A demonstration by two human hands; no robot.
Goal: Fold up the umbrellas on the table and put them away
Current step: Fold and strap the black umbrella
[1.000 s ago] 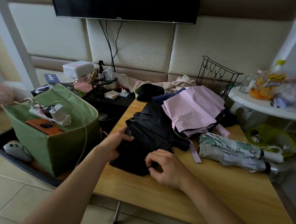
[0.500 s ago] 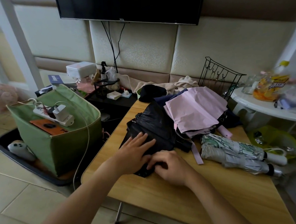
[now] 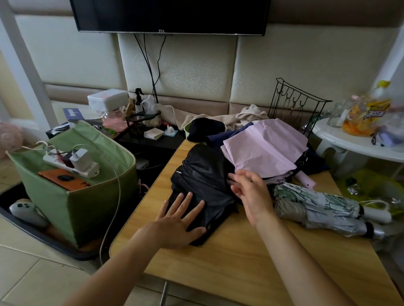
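A crumpled black umbrella (image 3: 204, 176) lies on the left part of the wooden table (image 3: 237, 263). My left hand (image 3: 179, 222) rests flat on its near end, fingers spread. Just to its right my right hand (image 3: 250, 192) hovers with fingers apart, holding nothing. Behind lies a loose pink umbrella (image 3: 264, 149) over a dark blue one (image 3: 219, 138). Two rolled umbrellas lie at the right: a green-patterned one (image 3: 316, 200) and a silver one (image 3: 326, 221).
A green fabric bin (image 3: 82, 201) with a power strip and chargers stands left of the table in a black tray (image 3: 24, 223). A black wire rack (image 3: 294, 106) and a white side table (image 3: 359, 142) with bottles are at the right. A TV hangs on the wall.
My right hand has let go of the black umbrella's near end and lifted up to the right. My left hand has flattened on the black fabric with fingers spread.
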